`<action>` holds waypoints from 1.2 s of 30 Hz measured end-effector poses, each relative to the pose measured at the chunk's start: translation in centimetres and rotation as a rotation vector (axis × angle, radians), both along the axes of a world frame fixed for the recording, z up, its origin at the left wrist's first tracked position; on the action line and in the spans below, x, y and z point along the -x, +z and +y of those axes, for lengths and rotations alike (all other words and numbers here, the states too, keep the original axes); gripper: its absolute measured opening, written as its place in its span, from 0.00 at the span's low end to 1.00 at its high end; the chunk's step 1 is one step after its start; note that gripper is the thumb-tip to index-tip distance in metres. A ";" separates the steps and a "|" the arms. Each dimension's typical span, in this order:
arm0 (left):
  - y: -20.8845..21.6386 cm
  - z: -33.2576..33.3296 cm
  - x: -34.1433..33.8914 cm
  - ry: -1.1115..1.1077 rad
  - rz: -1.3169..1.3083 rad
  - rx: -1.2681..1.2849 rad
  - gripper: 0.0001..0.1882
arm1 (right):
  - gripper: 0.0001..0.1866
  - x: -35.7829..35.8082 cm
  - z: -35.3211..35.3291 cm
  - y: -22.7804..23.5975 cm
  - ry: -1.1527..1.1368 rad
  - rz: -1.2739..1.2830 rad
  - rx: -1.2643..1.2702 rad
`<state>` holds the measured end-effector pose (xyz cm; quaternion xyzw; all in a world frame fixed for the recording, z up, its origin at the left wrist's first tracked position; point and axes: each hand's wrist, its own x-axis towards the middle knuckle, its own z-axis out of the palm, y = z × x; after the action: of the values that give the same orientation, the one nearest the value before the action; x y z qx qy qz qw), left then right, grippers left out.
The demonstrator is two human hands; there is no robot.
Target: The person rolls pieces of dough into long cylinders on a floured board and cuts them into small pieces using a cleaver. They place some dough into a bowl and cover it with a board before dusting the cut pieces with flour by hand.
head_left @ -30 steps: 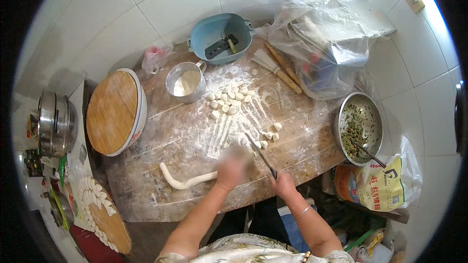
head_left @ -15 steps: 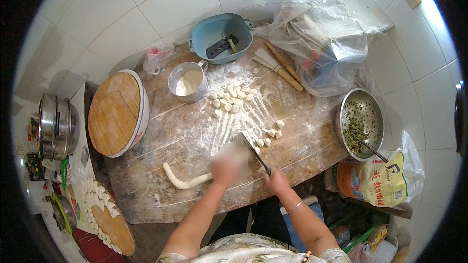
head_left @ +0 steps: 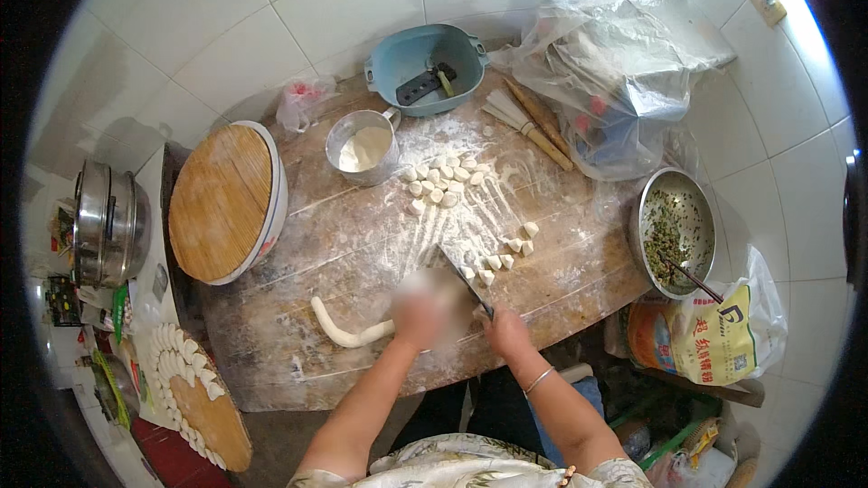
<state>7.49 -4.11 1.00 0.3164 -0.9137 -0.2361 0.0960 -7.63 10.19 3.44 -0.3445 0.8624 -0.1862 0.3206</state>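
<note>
My right hand (head_left: 508, 334) is closed round the handle of a knife (head_left: 465, 280), whose blade slants away to the left over the floured board. Just left of the blade, my left hand (head_left: 421, 318) rests on the end of a dough rope (head_left: 353, 338); its fingers are blurred. The rope bends up at its far left end. Several cut dough pieces (head_left: 506, 261) trail off to the right of the knife, one beside the blade. A larger group of dough pieces (head_left: 443, 183) sits in loose flour farther back.
Behind stand a metal cup of flour (head_left: 363, 150) and a blue basin (head_left: 425, 108). A round wooden lid (head_left: 222, 203) covers a white basin at left. On the right is a metal bowl of chopped filling (head_left: 674, 235). Shaped dumplings (head_left: 181, 357) lie on a round board, lower left.
The whole view has shifted slightly. Against the board, the knife has moved left, towards my left hand. One more dough piece now shows on the blade's right side.
</note>
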 end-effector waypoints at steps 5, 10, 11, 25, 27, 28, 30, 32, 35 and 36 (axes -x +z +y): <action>4.5 0.1 0.7 -0.096 0.046 -0.035 0.15 | 0.18 0.6 2.0 1.6 -0.051 -0.165 0.089; 3.1 0.6 -0.1 -0.115 0.022 -0.010 0.15 | 0.17 -0.5 3.3 3.3 0.066 -0.132 -0.074; 3.3 0.6 -0.1 -0.117 0.036 -0.016 0.15 | 0.18 -0.7 3.3 3.3 0.074 -0.133 -0.102; 0.0 -1.3 -2.0 0.165 -0.018 -0.094 0.14 | 0.15 -1.0 1.5 2.4 0.057 -0.161 -0.082; 0.9 -1.5 -2.1 0.191 -0.090 -0.146 0.14 | 0.16 -1.8 1.6 2.6 0.107 -0.138 -0.050; 1.8 -1.6 -1.6 0.235 -0.042 -0.231 0.14 | 0.16 -2.2 1.2 2.7 0.103 -0.082 -0.079; 1.5 -1.2 -1.4 0.211 0.050 -0.197 0.13 | 0.14 -2.6 1.1 1.4 0.087 -0.046 -0.080; 1.1 -1.0 -2.2 0.258 0.000 -0.264 0.14 | 0.13 -3.3 0.5 -0.1 0.064 -0.026 -0.045; 1.3 -0.9 -3.9 0.058 0.014 -0.082 0.15 | 0.12 -3.4 -1.2 -0.6 0.028 -0.030 0.027; 1.4 -0.8 -4.1 0.030 0.019 -0.078 0.16 | 0.12 -3.1 -1.5 -0.1 0.027 -0.059 0.034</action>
<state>11.59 -4.96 2.39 0.3314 -0.8980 -0.2732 0.0957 -4.50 8.65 3.30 -0.3560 0.8445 -0.2067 0.3425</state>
